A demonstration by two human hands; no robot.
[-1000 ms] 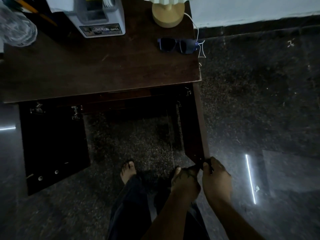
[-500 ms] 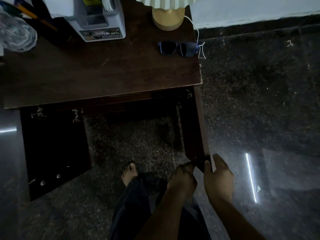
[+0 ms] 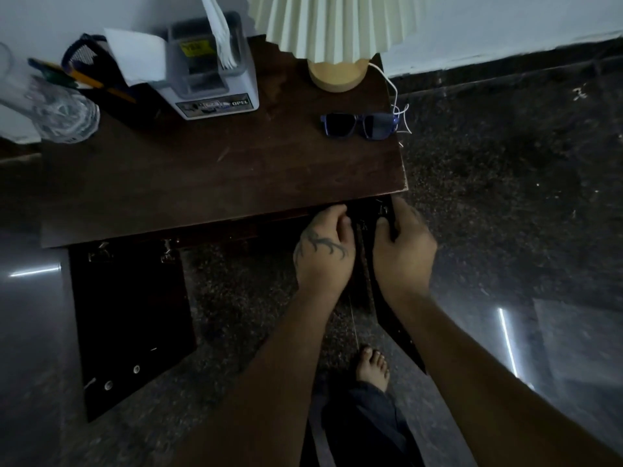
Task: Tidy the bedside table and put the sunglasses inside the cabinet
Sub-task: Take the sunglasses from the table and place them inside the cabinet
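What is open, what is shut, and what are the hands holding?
Left cabinet door: swung open.
Right cabinet door: open, gripped near its top edge.
Left hand: on the right door.
Right hand: clasping the right door.
Sunglasses: folded out, lying on the table.
Lamp: looks unlit.

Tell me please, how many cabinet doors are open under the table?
2. The left door hangs open below the table's left side, untouched. The right door stands open at the right edge, with the left hand and right hand around its top.
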